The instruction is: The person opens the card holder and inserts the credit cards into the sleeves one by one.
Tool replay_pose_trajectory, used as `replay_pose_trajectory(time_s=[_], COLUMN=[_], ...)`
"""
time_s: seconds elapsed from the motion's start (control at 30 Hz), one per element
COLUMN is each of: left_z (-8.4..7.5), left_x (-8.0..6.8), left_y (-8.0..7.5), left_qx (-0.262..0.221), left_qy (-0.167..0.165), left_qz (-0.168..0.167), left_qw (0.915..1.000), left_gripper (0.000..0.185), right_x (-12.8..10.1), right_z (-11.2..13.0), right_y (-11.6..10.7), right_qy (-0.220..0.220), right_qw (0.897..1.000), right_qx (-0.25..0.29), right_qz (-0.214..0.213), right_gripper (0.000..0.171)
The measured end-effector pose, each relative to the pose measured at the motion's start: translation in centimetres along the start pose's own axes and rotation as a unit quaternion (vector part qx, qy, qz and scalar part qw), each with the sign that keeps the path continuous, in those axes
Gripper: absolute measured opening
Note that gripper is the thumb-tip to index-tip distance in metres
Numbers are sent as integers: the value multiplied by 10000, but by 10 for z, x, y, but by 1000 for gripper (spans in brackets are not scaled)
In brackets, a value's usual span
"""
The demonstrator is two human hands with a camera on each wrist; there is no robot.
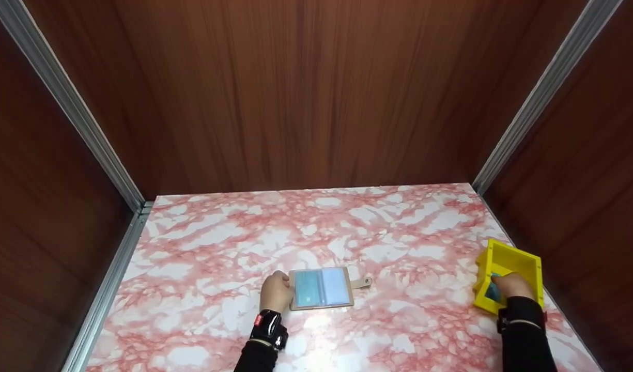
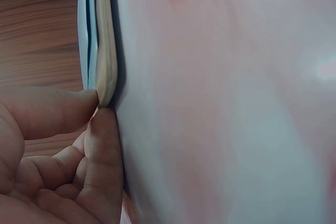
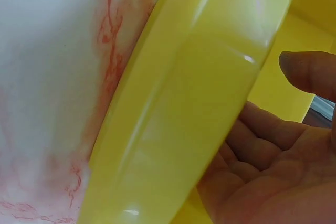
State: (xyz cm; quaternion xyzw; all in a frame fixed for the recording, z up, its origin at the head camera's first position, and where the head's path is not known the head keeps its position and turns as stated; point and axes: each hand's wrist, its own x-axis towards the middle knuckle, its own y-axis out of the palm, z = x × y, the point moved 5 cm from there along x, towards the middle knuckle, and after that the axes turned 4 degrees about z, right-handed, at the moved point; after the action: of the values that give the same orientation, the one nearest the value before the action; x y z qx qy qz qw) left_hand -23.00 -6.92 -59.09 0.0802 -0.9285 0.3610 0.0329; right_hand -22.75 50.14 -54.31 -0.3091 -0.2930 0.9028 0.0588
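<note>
At 6 o'clock on the worktop, left hand is pinching the open card holder's thin, floppy, light edge; right hand is reaching relaxed into the rigid yellow box at 4 o'clock.

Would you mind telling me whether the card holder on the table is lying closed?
No, the card holder lies spread open on the marble table, clear card sleeves up, while the left hand pinches its left edge.

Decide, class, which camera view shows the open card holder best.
The head view: the whole card holder lies open on the table. The left wrist view shows only its edge, pinched by the left hand; the right wrist view shows none.
</note>
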Motion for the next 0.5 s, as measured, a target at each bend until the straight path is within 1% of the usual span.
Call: replay_pose_trajectory(time_s=[0.07, 0.1, 0.27, 0.4, 0.47, 0.5], left_z=[0, 0, 0, 0, 0, 0], left_x=[1, 1, 0, 0, 0, 0], left_y=[0, 0, 0, 1, 1, 0], left_qx=[-10, -13, -5, 22, 40, 46], left_qy=[-32, -50, -74, -53, -61, -74], left_qz=[18, 28, 67, 76, 82, 87], left_qw=[10000, 10000, 10000, 10000, 9999, 9999], left_gripper=[15, 16, 16, 16, 15, 15], right_x=[1, 1, 3, 7, 8, 9], right_z=[1, 2, -1, 0, -1, -3], right_y=[-1, -1, -2, -5, -6, -5], right_qy=[-105, -122, -60, -219, -228, -180], right_qw=[9998, 9998, 10000, 9994, 9995, 9998], right_qx=[-176, -176, -2, -253, -226, -113], right_qz=[-1, 15, 63, -24, -31, -4], right_gripper=[54, 54, 56, 60, 62, 63])
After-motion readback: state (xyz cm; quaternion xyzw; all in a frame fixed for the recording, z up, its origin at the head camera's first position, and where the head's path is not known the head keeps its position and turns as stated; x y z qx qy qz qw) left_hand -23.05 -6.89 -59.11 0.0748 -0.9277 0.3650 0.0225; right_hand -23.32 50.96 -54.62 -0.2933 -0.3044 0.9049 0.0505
